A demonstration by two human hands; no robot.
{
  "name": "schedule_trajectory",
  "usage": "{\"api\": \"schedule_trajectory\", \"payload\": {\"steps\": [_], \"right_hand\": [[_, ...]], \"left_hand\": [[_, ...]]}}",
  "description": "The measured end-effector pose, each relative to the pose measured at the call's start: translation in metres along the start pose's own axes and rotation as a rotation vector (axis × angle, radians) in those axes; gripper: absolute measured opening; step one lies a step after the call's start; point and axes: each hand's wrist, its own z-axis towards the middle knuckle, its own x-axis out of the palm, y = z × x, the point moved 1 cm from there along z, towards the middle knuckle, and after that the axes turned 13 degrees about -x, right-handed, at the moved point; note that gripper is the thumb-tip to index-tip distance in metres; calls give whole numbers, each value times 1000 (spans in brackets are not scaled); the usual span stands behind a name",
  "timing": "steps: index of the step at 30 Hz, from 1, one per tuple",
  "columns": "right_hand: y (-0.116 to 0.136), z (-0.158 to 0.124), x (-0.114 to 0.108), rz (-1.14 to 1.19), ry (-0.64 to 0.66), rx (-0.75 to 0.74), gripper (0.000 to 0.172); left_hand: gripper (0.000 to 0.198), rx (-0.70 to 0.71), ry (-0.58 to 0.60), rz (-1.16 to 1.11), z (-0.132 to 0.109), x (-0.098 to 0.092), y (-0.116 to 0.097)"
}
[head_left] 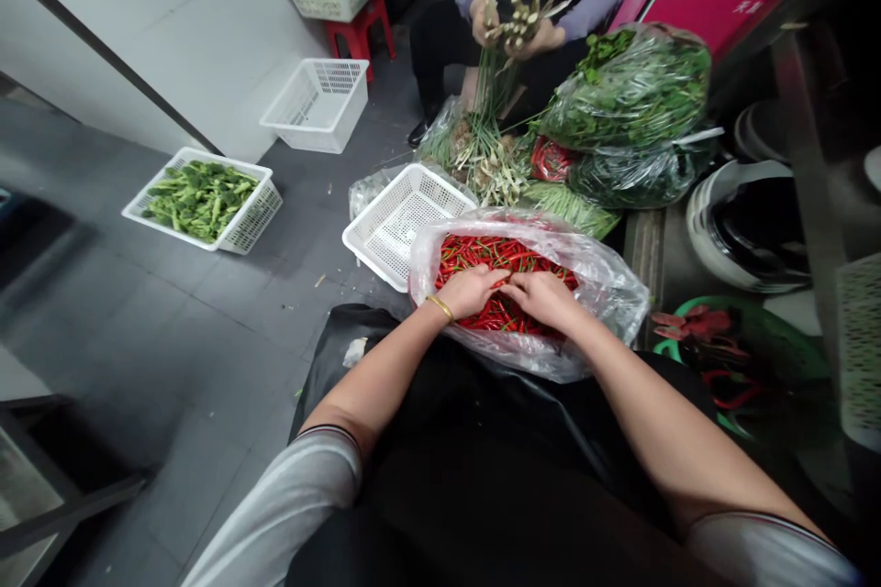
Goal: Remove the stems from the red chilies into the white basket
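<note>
A clear plastic bag (606, 293) full of red chili peppers (496, 255) lies on the floor just beyond my lap. Both my hands are inside its mouth, resting on the peppers. My left hand (470, 289), with a gold bracelet at the wrist, has its fingers curled and pinches a red chili. My right hand (543, 295) lies close beside it, fingers bent down among the peppers, and its fingertips meet the left hand's at the same pepper.
An empty white basket (395, 225) stands left of the bag. Another white basket (248, 220) holds green vegetables; a third (320, 105) is empty. A person opposite holds a bunch of green stalks (513, 37). Bags of greens (630, 96) lie at the right.
</note>
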Motion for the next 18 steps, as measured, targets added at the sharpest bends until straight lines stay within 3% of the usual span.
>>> {"api": "schedule_trajectory", "payload": {"steps": [4,6,8,11,13,15,18], "right_hand": [[2,-8,-13,719,-201,-87,43],[0,-5,-12,860,-299,-52,46],[-3,2,-4,655,-331,-21,45],[-8,15,14,132,-183,-13,42],[-12,21,23,-71,-85,-10,35],[-16,24,23,-124,-78,-24,33],[-19,20,5,-19,-195,-71,32]], "left_hand": [[24,107,9,-335,0,-9,-8],[28,54,25,-585,0,-17,-6],[36,-73,-2,-800,0,-26,-1],[37,-223,-118,-964,1,-36,11],[34,-253,-157,-985,2,-39,17],[32,-260,-124,-997,2,-39,19],[30,-256,-65,-920,1,-34,17]]}}
